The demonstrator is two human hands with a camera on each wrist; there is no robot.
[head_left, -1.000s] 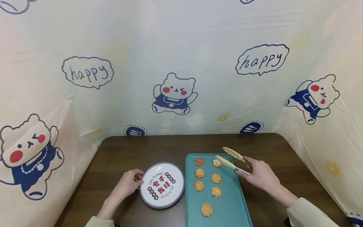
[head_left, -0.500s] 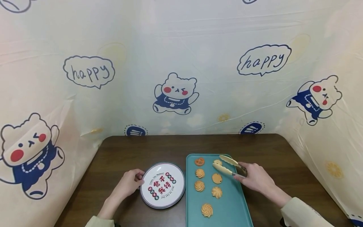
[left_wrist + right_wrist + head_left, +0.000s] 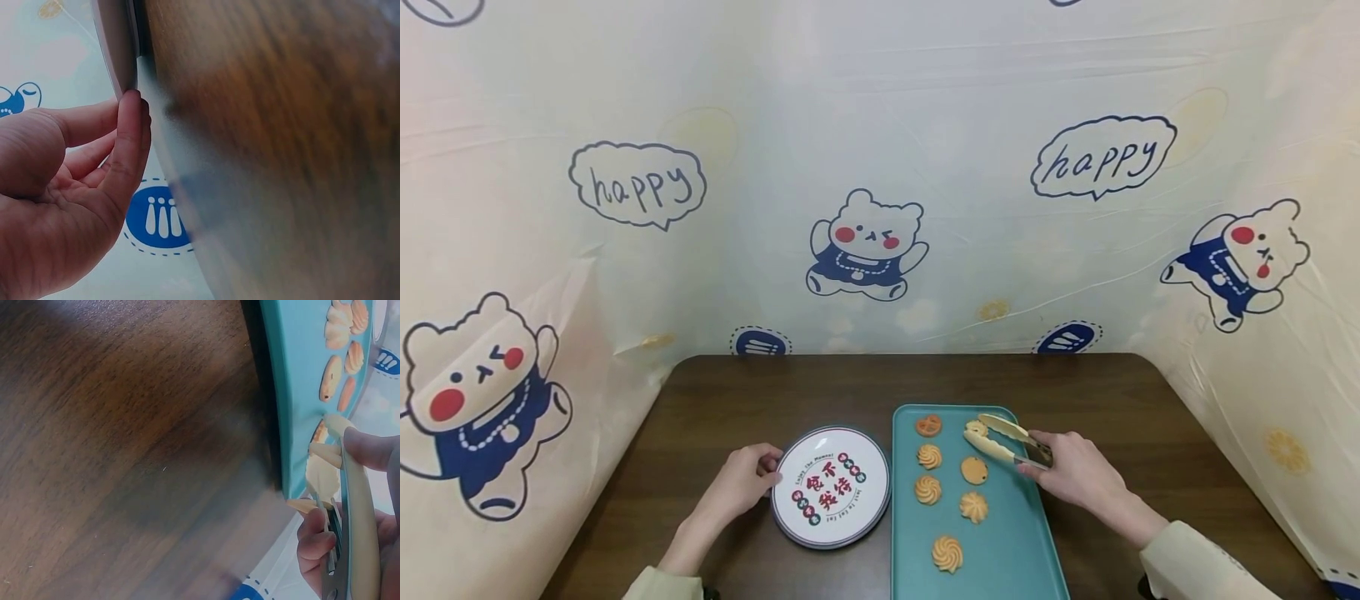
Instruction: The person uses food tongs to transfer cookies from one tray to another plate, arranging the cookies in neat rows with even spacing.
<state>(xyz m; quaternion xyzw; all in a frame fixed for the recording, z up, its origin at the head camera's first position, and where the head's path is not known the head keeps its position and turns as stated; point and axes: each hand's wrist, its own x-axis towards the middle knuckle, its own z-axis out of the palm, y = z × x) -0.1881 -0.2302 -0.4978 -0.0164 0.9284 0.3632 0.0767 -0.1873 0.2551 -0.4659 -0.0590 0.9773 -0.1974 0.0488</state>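
My left hand (image 3: 739,482) pinches the left rim of a white round plate (image 3: 865,467) with red lettering, thumb above and fingers below in the left wrist view, where the plate's edge (image 3: 117,47) shows side-on. My right hand (image 3: 1078,472) grips a pair of food tongs (image 3: 992,447) with cream-coloured tips and metal arms. Their tips lie either side of a small pale cookie (image 3: 976,427) at the far right of a teal tray (image 3: 1007,550). In the right wrist view the tongs (image 3: 361,531) reach over the tray's end, thumb and fingers on opposite arms.
Several other cookies lie on the tray in two columns, among them a pretzel-shaped one (image 3: 928,426), a flat round one (image 3: 974,471) and a swirled one (image 3: 947,553). The plate stands left of the tray on a dark wooden table (image 3: 737,400). A printed curtain (image 3: 880,125) surrounds the table.
My right hand has moved left and slightly down with the tongs, bringing their tips around the far right cookie, and the tips have drawn closer together. The left hand stays at the plate.
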